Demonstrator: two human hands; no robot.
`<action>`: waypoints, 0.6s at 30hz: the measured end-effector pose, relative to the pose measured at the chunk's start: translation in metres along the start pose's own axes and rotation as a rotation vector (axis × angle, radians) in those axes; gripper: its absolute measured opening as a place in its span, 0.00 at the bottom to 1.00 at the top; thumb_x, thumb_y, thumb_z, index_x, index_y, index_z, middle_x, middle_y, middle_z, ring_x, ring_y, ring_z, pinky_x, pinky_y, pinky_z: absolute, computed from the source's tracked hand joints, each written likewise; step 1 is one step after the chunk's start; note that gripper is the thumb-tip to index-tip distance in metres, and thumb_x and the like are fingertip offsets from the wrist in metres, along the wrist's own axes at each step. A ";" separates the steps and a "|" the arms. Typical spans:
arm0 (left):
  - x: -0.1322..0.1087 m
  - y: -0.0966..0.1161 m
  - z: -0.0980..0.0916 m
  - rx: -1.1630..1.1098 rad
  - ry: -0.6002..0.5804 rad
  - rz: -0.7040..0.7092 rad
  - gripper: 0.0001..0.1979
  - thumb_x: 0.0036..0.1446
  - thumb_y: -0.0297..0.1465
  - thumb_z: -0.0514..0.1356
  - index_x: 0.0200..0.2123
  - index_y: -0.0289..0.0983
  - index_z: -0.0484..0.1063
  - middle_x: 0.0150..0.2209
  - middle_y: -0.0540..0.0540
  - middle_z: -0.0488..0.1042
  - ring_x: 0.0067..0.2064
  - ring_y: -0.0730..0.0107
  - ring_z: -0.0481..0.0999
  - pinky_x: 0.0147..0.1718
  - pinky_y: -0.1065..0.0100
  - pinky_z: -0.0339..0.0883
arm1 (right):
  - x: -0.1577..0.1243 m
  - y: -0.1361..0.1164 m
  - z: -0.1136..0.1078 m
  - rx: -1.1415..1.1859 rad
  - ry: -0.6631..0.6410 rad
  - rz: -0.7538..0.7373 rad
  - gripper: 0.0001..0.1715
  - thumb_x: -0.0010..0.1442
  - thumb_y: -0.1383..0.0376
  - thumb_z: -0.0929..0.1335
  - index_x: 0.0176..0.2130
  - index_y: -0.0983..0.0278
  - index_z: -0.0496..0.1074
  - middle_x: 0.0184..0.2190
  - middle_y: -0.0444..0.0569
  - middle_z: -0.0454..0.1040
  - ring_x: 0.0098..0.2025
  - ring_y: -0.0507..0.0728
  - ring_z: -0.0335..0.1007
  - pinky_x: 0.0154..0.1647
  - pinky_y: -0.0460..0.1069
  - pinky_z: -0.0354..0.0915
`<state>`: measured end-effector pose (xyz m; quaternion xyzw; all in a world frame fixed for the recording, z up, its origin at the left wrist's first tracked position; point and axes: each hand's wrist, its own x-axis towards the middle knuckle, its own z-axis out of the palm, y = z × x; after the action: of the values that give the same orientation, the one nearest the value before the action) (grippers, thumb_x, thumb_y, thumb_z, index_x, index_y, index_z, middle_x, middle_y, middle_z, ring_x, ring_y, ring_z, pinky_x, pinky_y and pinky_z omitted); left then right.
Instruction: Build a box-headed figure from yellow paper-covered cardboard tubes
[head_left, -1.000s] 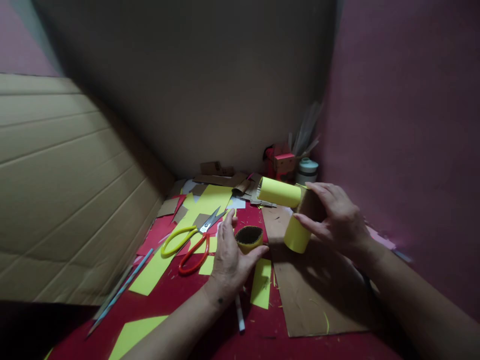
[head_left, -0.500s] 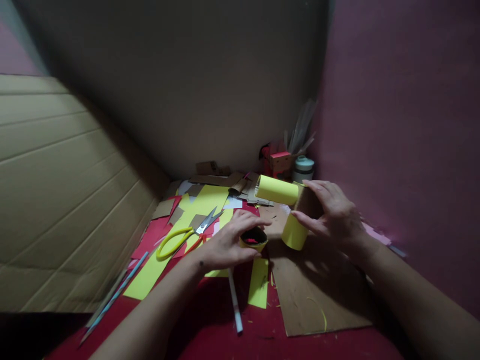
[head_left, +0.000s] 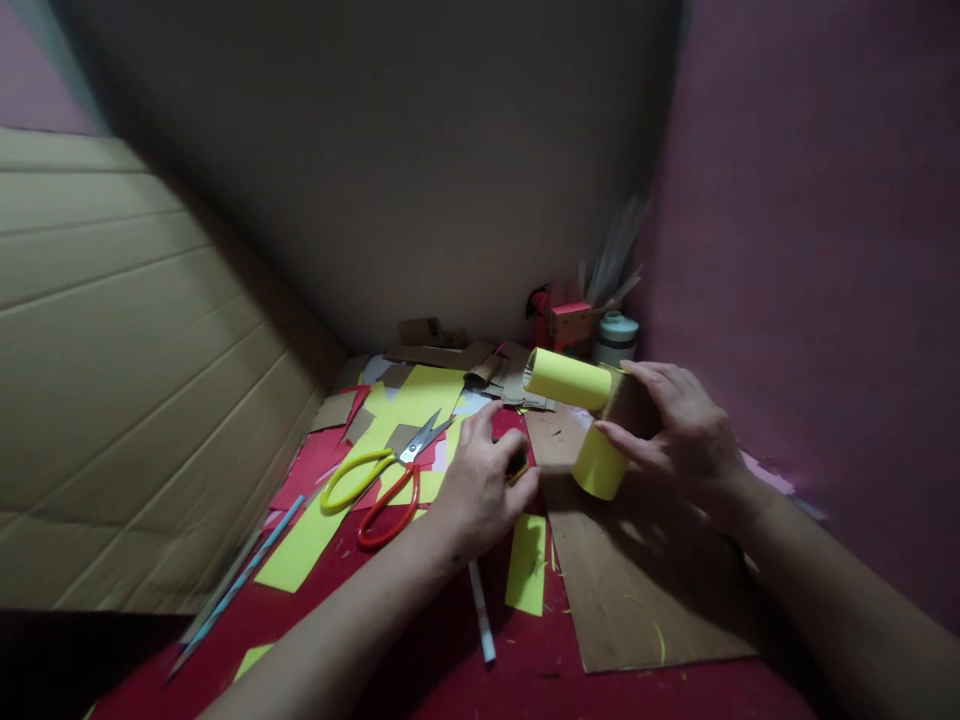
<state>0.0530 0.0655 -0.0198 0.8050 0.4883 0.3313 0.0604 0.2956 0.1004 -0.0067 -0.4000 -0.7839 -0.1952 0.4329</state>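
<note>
My right hand (head_left: 679, 440) grips a cardboard piece (head_left: 630, 410) that carries two yellow paper-covered tubes, one pointing left (head_left: 566, 379) and one pointing down (head_left: 598, 465). It holds them just above a brown cardboard sheet (head_left: 645, 580). My left hand (head_left: 480, 490) is curled over a short yellow-wrapped ring (head_left: 517, 466) on the red surface, and the fingers hide most of it. Scissors (head_left: 382, 475) with one yellow and one red handle lie just left of that hand.
Yellow paper strips (head_left: 527, 565) and cardboard scraps (head_left: 442, 355) litter the red surface (head_left: 420, 660). A white pen (head_left: 481, 625) lies under my left wrist. Thin sticks (head_left: 232, 590) rest by a big cardboard panel (head_left: 135, 380) on the left. A small pink box (head_left: 570, 322) and a jar (head_left: 616, 338) stand in the back corner.
My left hand has closed down over the short ring, which showed its open top before. My right hand and the tube piece have barely moved.
</note>
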 end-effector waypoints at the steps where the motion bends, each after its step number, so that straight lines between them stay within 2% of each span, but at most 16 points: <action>1: 0.001 0.000 0.000 -0.011 0.001 0.032 0.04 0.54 0.27 0.61 0.34 0.38 0.67 0.58 0.38 0.56 0.60 0.43 0.58 0.56 0.42 0.61 | 0.000 0.000 0.000 -0.002 0.002 -0.003 0.33 0.57 0.58 0.70 0.59 0.61 0.61 0.47 0.60 0.71 0.48 0.71 0.69 0.46 0.66 0.71; 3: 0.003 -0.002 -0.003 -0.065 -0.029 0.137 0.11 0.51 0.22 0.60 0.38 0.38 0.67 0.58 0.38 0.56 0.60 0.46 0.59 0.56 0.45 0.61 | 0.000 -0.001 0.000 -0.005 0.000 -0.007 0.32 0.57 0.59 0.70 0.58 0.63 0.61 0.47 0.61 0.72 0.48 0.71 0.69 0.46 0.66 0.71; 5: 0.006 -0.007 -0.006 -0.141 -0.059 0.253 0.22 0.49 0.21 0.60 0.48 0.40 0.65 0.58 0.38 0.56 0.61 0.49 0.58 0.58 0.48 0.60 | 0.001 -0.001 -0.001 -0.002 -0.002 -0.010 0.32 0.57 0.59 0.70 0.58 0.64 0.62 0.48 0.62 0.72 0.48 0.71 0.69 0.46 0.65 0.71; 8: 0.008 -0.020 -0.007 -0.256 -0.013 0.298 0.39 0.49 0.24 0.63 0.62 0.44 0.52 0.60 0.38 0.55 0.62 0.50 0.57 0.59 0.48 0.60 | 0.001 -0.001 -0.001 0.003 0.010 -0.029 0.32 0.57 0.58 0.70 0.57 0.66 0.63 0.48 0.63 0.72 0.48 0.70 0.69 0.46 0.65 0.71; 10: 0.007 -0.031 -0.005 -0.301 0.068 0.283 0.45 0.48 0.26 0.65 0.65 0.46 0.46 0.60 0.37 0.54 0.60 0.48 0.60 0.57 0.46 0.62 | 0.001 -0.001 -0.001 0.003 0.028 -0.045 0.32 0.57 0.58 0.71 0.56 0.68 0.64 0.47 0.64 0.72 0.47 0.70 0.70 0.46 0.64 0.71; 14: 0.000 -0.044 0.006 -0.286 0.185 0.201 0.47 0.48 0.29 0.67 0.66 0.46 0.44 0.59 0.37 0.56 0.57 0.48 0.64 0.54 0.46 0.66 | 0.001 -0.001 -0.002 -0.007 0.043 -0.067 0.32 0.56 0.57 0.71 0.55 0.71 0.66 0.46 0.65 0.73 0.47 0.70 0.70 0.45 0.63 0.71; 18: -0.010 -0.038 0.017 -0.209 0.303 -0.026 0.50 0.46 0.35 0.70 0.66 0.44 0.44 0.56 0.36 0.58 0.53 0.49 0.68 0.51 0.46 0.68 | 0.001 -0.002 -0.003 -0.013 0.041 -0.065 0.31 0.56 0.58 0.71 0.55 0.71 0.66 0.46 0.64 0.73 0.47 0.70 0.70 0.45 0.63 0.72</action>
<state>0.0319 0.0803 -0.0537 0.7289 0.4651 0.4969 0.0736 0.2951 0.0981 -0.0041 -0.3733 -0.7860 -0.2224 0.4396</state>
